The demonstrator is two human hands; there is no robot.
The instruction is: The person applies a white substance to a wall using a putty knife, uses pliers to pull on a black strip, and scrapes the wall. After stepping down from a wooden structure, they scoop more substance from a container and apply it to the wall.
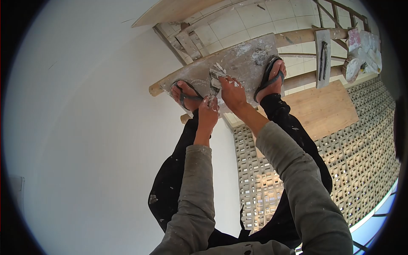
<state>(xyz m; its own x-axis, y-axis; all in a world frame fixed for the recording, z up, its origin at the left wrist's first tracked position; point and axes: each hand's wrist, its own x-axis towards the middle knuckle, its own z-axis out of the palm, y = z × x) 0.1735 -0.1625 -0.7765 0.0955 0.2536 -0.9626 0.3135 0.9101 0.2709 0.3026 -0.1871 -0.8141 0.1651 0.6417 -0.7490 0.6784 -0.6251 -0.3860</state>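
Both my hands meet between my sandalled feet, above a plaster-spattered board (242, 57). My right hand (232, 91) is closed on a tool smeared with white plaster (216, 75), whose exact shape is hard to make out. Just below and to the left, my left hand (208, 111) has its fingers pinched together at the lower end of that tool; whether they grip it or something small is hidden. White paste clings to the fingers of both hands.
A white wall (106, 148) fills the left side. On the scaffold poles (297, 37) at the right rest a trowel (323, 57) and plaster-stained bags (367, 51). A plywood sheet (323, 110) and a perforated block wall (361, 157) are at the right.
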